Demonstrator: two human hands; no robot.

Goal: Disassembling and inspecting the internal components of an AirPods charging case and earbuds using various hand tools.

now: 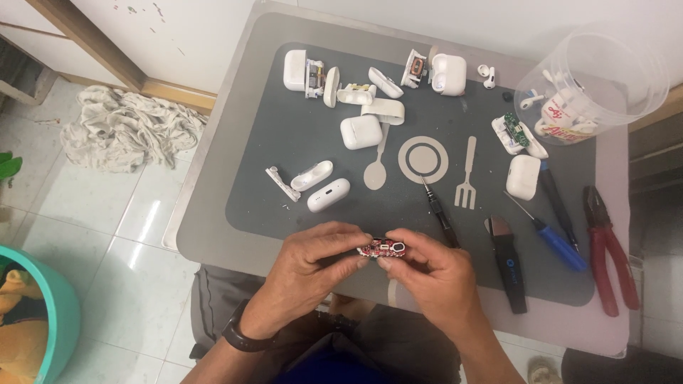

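Pinching a small red circuit board (pixel 382 248) between them, the left hand (pixel 313 267) and right hand (pixel 427 274) hold it above the grey mat (pixel 284 142)'s near edge; a loose grip could drop it towards the floor tiles (pixel 128 235).

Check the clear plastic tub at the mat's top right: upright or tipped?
Tipped. The clear plastic tub lies on its side, its open mouth facing the mat, with small white parts inside.

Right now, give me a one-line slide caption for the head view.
Both hands, left hand and right hand, pinch a small red circuit board above a grey mat strewn with white earbud cases.
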